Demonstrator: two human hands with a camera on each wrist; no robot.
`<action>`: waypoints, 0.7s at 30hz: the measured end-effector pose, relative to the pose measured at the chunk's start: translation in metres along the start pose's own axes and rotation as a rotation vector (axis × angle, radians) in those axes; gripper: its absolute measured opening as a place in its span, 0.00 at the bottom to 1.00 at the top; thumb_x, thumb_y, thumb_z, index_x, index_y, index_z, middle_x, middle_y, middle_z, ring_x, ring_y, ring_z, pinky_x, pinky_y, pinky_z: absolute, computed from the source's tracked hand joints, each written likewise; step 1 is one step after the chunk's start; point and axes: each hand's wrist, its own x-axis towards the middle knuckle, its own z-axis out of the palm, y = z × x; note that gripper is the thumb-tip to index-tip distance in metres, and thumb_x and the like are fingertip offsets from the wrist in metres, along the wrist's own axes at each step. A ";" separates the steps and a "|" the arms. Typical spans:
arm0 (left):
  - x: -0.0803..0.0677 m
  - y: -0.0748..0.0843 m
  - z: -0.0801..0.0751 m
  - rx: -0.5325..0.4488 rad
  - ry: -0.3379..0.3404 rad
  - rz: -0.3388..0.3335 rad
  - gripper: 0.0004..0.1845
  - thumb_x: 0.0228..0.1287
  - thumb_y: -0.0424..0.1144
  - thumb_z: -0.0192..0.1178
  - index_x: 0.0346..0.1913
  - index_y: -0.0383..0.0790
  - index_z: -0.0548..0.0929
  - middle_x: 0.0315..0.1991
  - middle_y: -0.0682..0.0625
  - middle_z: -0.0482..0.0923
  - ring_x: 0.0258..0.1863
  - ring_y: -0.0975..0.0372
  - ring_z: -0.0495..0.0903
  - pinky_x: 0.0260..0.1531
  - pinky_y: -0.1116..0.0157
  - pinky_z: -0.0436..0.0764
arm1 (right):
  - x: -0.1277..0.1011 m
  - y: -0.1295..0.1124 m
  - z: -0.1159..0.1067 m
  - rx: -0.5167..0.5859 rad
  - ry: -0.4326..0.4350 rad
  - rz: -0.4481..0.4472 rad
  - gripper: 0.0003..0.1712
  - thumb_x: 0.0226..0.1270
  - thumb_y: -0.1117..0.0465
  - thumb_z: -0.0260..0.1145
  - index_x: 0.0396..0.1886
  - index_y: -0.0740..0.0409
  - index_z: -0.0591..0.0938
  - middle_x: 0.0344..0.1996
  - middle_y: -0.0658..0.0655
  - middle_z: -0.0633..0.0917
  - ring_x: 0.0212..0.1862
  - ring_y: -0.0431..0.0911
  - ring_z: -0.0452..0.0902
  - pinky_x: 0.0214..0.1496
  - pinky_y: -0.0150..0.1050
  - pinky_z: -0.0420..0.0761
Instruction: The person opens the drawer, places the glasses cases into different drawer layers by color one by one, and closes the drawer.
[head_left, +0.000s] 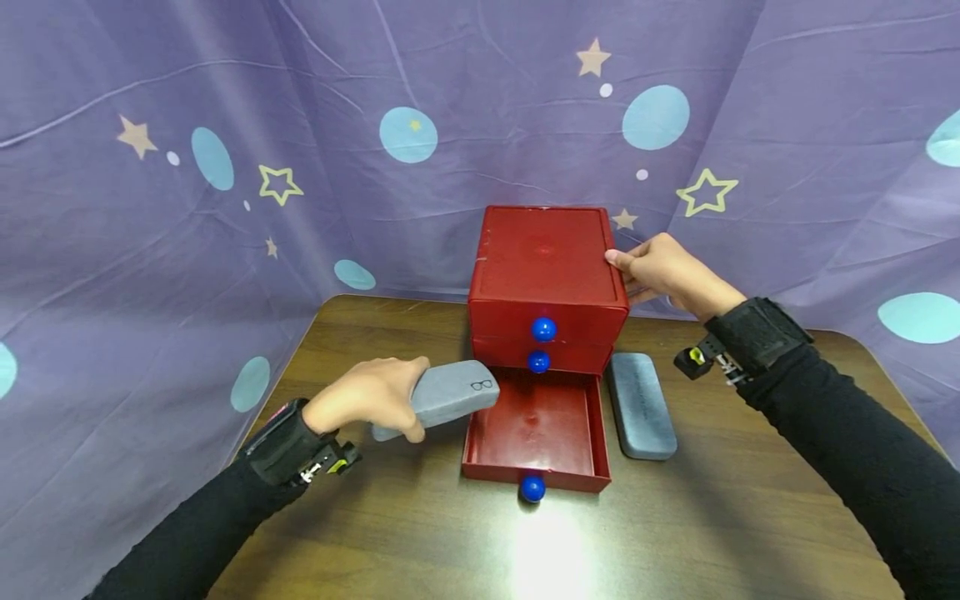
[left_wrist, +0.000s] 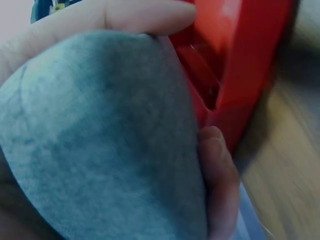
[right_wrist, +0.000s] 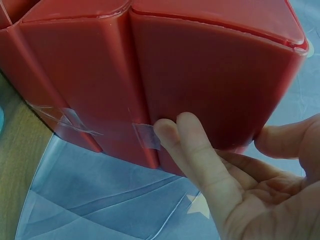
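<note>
Head view: your left hand grasps the glasses case, ten o'clock from the drawer; probably light, stiff; grip its long sides. Your unclenched right hand touches the cabinet.

Hub: pulled-out bottom drawer. Room from above and from 6 o'clock, over bare tabletop, minding blue knob. 12: red drawer cabinet shuts off the rear. 3: blue-grey case just beside. 10: left hand, grey glasses case crowding in. 1: right hand touching cabinet's side.
</note>
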 end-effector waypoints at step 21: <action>0.035 0.070 0.014 0.146 -0.123 0.112 0.38 0.43 0.55 0.82 0.54 0.47 0.73 0.41 0.55 0.81 0.39 0.58 0.82 0.40 0.59 0.80 | -0.002 0.000 0.002 -0.029 0.002 -0.022 0.35 0.81 0.48 0.53 0.60 0.81 0.76 0.35 0.63 0.90 0.35 0.43 0.88 0.48 0.51 0.88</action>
